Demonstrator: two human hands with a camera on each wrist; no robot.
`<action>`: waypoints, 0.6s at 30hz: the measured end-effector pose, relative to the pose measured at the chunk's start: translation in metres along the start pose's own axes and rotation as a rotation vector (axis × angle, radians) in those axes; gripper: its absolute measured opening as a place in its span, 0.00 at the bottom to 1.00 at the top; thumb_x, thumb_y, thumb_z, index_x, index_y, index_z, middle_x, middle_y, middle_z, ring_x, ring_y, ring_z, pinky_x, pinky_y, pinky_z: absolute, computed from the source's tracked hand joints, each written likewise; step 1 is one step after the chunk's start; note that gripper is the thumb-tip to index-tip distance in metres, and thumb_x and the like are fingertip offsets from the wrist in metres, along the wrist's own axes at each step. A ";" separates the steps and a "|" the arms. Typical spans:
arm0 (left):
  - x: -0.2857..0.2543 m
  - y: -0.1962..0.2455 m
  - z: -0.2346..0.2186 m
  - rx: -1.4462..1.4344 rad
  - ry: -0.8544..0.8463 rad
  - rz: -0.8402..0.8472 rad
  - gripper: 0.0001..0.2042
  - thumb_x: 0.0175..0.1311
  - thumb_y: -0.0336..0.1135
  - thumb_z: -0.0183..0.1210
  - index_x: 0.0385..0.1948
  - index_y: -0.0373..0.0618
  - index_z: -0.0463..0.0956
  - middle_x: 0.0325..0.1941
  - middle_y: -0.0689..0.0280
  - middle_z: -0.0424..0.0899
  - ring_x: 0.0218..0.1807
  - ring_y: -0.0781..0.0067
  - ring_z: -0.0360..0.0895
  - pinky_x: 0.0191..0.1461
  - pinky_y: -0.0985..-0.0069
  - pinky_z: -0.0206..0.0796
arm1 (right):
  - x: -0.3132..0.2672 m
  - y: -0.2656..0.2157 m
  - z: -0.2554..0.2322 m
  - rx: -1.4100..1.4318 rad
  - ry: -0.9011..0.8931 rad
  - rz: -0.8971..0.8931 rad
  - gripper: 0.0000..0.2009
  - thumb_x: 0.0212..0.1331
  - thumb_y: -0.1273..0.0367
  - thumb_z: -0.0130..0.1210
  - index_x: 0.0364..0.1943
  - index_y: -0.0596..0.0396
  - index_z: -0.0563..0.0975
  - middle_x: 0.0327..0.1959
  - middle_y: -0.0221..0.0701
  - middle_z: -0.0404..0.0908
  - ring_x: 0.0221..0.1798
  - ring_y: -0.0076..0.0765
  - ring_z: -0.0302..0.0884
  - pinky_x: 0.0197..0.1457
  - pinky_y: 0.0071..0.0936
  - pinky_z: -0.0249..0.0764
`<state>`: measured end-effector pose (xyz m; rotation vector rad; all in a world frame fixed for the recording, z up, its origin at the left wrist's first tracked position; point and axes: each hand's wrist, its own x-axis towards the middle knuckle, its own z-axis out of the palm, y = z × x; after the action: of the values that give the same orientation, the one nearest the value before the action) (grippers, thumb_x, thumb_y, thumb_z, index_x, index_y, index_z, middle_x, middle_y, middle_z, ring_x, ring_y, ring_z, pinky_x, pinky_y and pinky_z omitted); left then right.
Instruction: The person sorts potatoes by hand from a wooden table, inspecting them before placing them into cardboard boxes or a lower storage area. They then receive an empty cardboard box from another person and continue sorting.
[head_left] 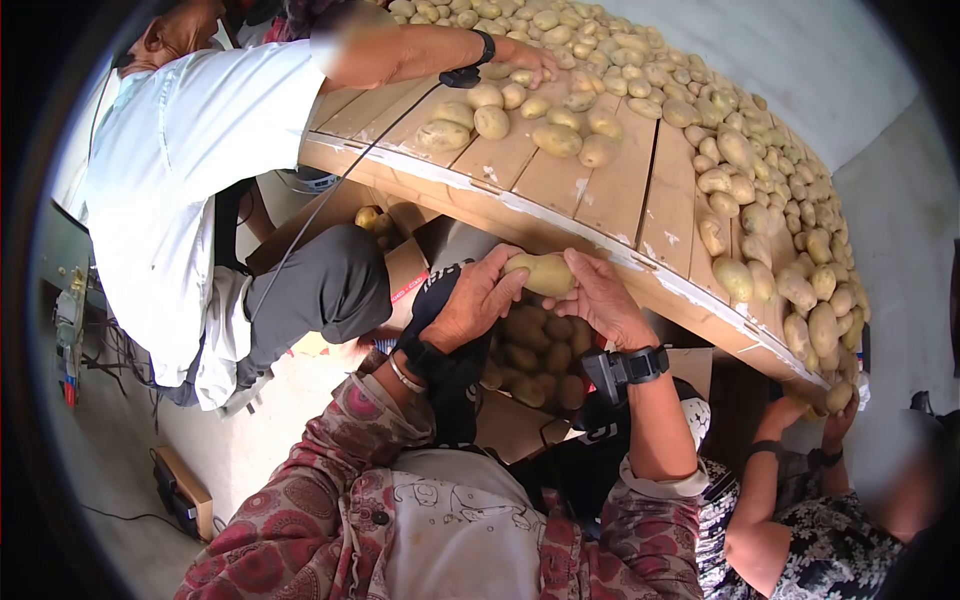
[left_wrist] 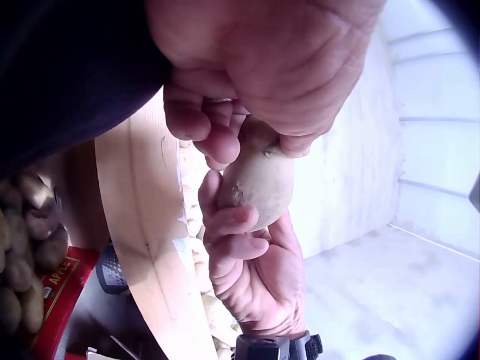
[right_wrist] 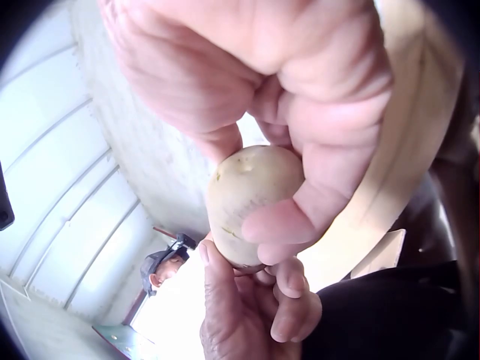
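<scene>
A pale yellow, oval potato (head_left: 543, 274) is held between both hands, in front of the table's edge. My left hand (head_left: 480, 298) grips its left end, thumb and fingers about it. On the other end, my right hand (head_left: 607, 303) pinches it with curled fingers. The left wrist view shows small rough marks on the skin of the potato (left_wrist: 259, 184). In the right wrist view its rounded end (right_wrist: 251, 187) faces the camera, with a few small eyes and scratches showing.
Many potatoes (head_left: 735, 150) cover the wooden table (head_left: 575, 195). A box of potatoes (head_left: 535, 350) stands below my hands. On the left, a person in a white shirt (head_left: 200, 190) reaches over the table; another person (head_left: 790, 510) sits at the right, hands on a potato.
</scene>
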<state>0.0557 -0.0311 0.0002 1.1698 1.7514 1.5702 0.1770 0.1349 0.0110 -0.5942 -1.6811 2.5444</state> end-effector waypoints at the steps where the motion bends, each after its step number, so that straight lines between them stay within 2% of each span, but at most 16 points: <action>1: 0.000 0.000 -0.001 0.002 -0.002 0.001 0.14 0.68 0.41 0.49 0.47 0.40 0.69 0.21 0.66 0.74 0.18 0.79 0.69 0.23 0.80 0.63 | 0.001 0.000 0.000 0.002 0.000 -0.002 0.21 0.67 0.54 0.45 0.50 0.58 0.72 0.38 0.33 0.80 0.30 0.30 0.80 0.31 0.19 0.75; 6: 0.002 -0.007 -0.001 -0.071 -0.024 0.022 0.16 0.70 0.42 0.45 0.50 0.40 0.67 0.23 0.66 0.73 0.20 0.80 0.69 0.26 0.80 0.64 | 0.001 -0.002 0.002 -0.062 0.033 -0.030 0.19 0.67 0.56 0.45 0.51 0.57 0.72 0.40 0.32 0.79 0.31 0.27 0.79 0.31 0.18 0.74; 8: 0.001 -0.007 -0.002 -0.083 -0.014 0.076 0.17 0.70 0.43 0.44 0.52 0.41 0.64 0.25 0.63 0.73 0.21 0.76 0.71 0.29 0.77 0.65 | -0.001 -0.007 0.011 -0.096 0.074 -0.093 0.14 0.64 0.66 0.51 0.51 0.56 0.72 0.41 0.30 0.78 0.34 0.25 0.78 0.34 0.18 0.74; 9: 0.002 -0.006 -0.005 -0.038 -0.034 0.070 0.18 0.69 0.43 0.44 0.54 0.41 0.63 0.27 0.60 0.74 0.22 0.73 0.72 0.29 0.76 0.66 | 0.001 -0.003 0.008 -0.134 0.097 -0.156 0.15 0.61 0.69 0.54 0.51 0.57 0.72 0.42 0.29 0.78 0.39 0.23 0.77 0.37 0.18 0.74; 10: 0.002 -0.002 -0.005 -0.030 -0.025 0.063 0.19 0.70 0.43 0.44 0.55 0.41 0.64 0.28 0.63 0.74 0.24 0.78 0.72 0.31 0.78 0.66 | 0.001 -0.003 0.006 -0.190 0.086 -0.215 0.17 0.57 0.72 0.57 0.51 0.58 0.72 0.44 0.29 0.78 0.45 0.23 0.75 0.44 0.20 0.74; 11: 0.002 0.003 -0.006 -0.015 -0.033 0.039 0.18 0.70 0.42 0.44 0.55 0.40 0.63 0.31 0.62 0.75 0.24 0.77 0.72 0.31 0.78 0.66 | 0.002 -0.001 0.007 -0.239 0.054 -0.343 0.19 0.53 0.78 0.58 0.52 0.58 0.72 0.46 0.30 0.77 0.49 0.25 0.74 0.51 0.22 0.73; 13: 0.004 -0.004 -0.006 -0.005 -0.027 0.080 0.18 0.69 0.39 0.48 0.55 0.40 0.63 0.36 0.61 0.76 0.26 0.78 0.73 0.33 0.78 0.67 | 0.002 0.001 0.013 -0.289 0.076 -0.433 0.20 0.50 0.83 0.58 0.49 0.58 0.73 0.48 0.31 0.76 0.50 0.26 0.74 0.54 0.24 0.71; 14: 0.003 -0.003 -0.006 -0.009 -0.010 0.079 0.18 0.69 0.39 0.48 0.55 0.40 0.63 0.36 0.61 0.76 0.26 0.78 0.73 0.33 0.78 0.67 | -0.001 -0.002 0.020 -0.297 0.061 -0.428 0.20 0.50 0.83 0.58 0.49 0.58 0.73 0.48 0.31 0.76 0.50 0.26 0.74 0.54 0.24 0.71; 16: 0.001 -0.005 -0.009 -0.085 -0.050 0.092 0.18 0.65 0.35 0.54 0.55 0.39 0.64 0.40 0.62 0.75 0.30 0.79 0.74 0.34 0.79 0.68 | -0.005 -0.004 0.032 -0.293 0.119 -0.550 0.18 0.49 0.85 0.57 0.47 0.59 0.73 0.49 0.32 0.76 0.51 0.26 0.73 0.54 0.23 0.71; 18: 0.001 -0.016 -0.006 -0.119 -0.009 0.124 0.19 0.64 0.33 0.56 0.54 0.39 0.65 0.40 0.63 0.76 0.32 0.79 0.75 0.36 0.79 0.69 | -0.004 -0.003 0.028 -0.326 0.084 -0.570 0.17 0.50 0.84 0.57 0.46 0.59 0.73 0.49 0.32 0.76 0.51 0.26 0.73 0.54 0.23 0.70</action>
<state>0.0461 -0.0326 -0.0138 1.2452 1.5828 1.7138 0.1707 0.1110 0.0239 -0.1810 -1.9055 1.8501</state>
